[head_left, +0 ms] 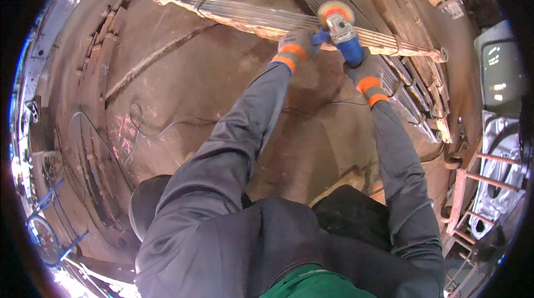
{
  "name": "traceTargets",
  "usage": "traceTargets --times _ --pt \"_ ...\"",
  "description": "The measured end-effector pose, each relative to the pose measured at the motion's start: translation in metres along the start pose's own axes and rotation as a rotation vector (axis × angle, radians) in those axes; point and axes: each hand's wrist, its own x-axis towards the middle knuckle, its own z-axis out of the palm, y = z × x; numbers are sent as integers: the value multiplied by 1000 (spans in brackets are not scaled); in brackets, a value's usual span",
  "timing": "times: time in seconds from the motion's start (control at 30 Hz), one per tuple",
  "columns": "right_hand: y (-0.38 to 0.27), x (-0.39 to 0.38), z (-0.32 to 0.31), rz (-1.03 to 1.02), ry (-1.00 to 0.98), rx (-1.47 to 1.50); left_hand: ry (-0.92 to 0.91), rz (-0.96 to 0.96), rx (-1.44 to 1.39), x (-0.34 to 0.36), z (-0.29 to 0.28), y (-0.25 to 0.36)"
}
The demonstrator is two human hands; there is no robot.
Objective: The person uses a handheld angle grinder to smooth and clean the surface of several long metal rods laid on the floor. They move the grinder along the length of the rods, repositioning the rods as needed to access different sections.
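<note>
A blue and grey angle grinder (349, 48) is held out in front of me over a long leaf spring (245, 15). My right hand (362, 69), in a grey glove with an orange cuff, is wrapped round its blue body. My left hand (299, 43), gloved alike, is closed round the blue side handle. The grinder's round disc (336, 13), pale with an orange-red centre, is over the far edge of the leaf spring; whether they touch I cannot tell. The spring's stacked leaves run across the view, bound by clamps.
More leaf springs (409, 89) lie at the right, beneath the spring's end. Dark, rusty leaf springs (101, 58) lie on the left. A thin cable (167, 126) loops over the brown floor (222, 92). A reddish ladder-like frame (460, 198) stands at the right.
</note>
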Motion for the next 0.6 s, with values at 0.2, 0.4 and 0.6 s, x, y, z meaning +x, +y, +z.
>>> traceTargets --times 0.2,0.4,0.6 --pt "-36 -8 -10 -119 -73 7 -113 -228 31 -22 -14 -11" --pt "-19 12 -3 -199 -60 -15 2 -244 36 -26 -8 -5" --pt "17 3 -7 -148 -2 129 -20 -195 98 -16 9 28"
